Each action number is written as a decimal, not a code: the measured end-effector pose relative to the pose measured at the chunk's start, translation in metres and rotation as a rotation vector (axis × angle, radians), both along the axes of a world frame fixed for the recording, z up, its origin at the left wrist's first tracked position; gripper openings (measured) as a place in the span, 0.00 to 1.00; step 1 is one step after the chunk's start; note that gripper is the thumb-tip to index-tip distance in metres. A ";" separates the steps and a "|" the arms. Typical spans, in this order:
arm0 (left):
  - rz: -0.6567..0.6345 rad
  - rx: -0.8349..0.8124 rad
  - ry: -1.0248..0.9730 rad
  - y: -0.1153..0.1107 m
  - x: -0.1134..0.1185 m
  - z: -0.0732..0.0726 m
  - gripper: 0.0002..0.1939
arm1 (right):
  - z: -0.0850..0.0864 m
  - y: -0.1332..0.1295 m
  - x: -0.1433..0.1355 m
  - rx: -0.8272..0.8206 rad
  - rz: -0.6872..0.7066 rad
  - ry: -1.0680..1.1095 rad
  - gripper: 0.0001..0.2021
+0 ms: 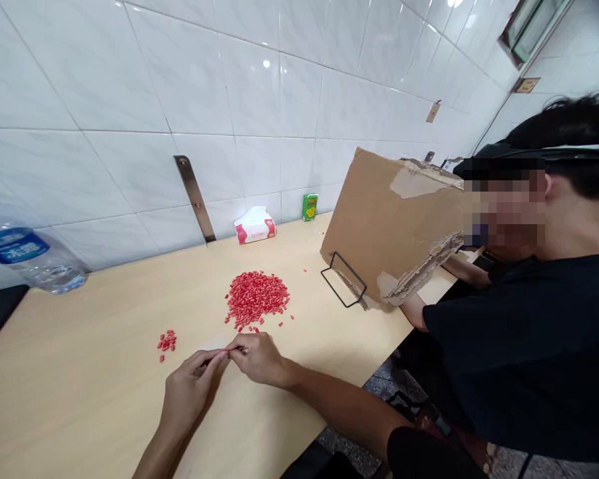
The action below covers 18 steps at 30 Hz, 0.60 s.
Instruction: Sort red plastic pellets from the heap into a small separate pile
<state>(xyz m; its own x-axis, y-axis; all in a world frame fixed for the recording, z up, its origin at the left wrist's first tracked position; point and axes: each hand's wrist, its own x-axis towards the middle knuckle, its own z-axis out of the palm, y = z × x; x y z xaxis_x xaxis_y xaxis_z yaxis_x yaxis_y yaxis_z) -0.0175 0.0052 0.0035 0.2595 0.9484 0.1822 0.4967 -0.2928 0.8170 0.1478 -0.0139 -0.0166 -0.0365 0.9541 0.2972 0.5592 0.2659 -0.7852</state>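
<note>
Both hands out over the table [104, 412], meeting at the fingertips. Left hand [184, 394]: thumb and index pinched together, other fingers curled in. Right hand [259, 358]: same, thumb and index pinched, back of hand up, tips against the left's. Hint of red right where the tips meet, but too small to tell if a piece sits in the pinch or which hand has it.

Red bits, short and stubby, in two groups. Big pile [257, 297]: just past the right hand, heaped in the middle, loose at the rim. A few strays near its near edge and right side, one more beyond it to the right. Small pile [167, 341]: just past the left hand and slightly left, roughly one layer, one bit [162, 358] lying a touch nearer the hand.

Past the big pile, by the wall [194, 86]: tissue pack [255, 226], and right of that a green box [309, 207]. Metal bracket [194, 199] on the wall, left of the tissues.

Right of and beyond the right hand: cardboard [387, 216], standing tilted, torn edges, with a black wire stand [347, 283] at its lower near side. Co-worker [524, 352] in a dark shirt behind it; forearms partly hidden by the board.

Well left of and beyond the left hand: clear bottle [34, 256], blue label, and a dark flat thing [0, 313] cut off by the view edge.
</note>
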 end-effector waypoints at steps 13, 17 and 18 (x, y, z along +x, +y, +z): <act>0.032 -0.071 -0.071 -0.007 0.007 0.003 0.16 | -0.006 -0.001 0.001 -0.015 0.062 0.090 0.07; 0.036 -0.078 -0.084 -0.007 0.007 0.000 0.15 | -0.009 -0.001 0.002 -0.016 0.059 0.094 0.07; 0.035 -0.080 -0.088 -0.007 0.007 0.000 0.15 | -0.009 -0.001 0.002 -0.013 0.059 0.093 0.07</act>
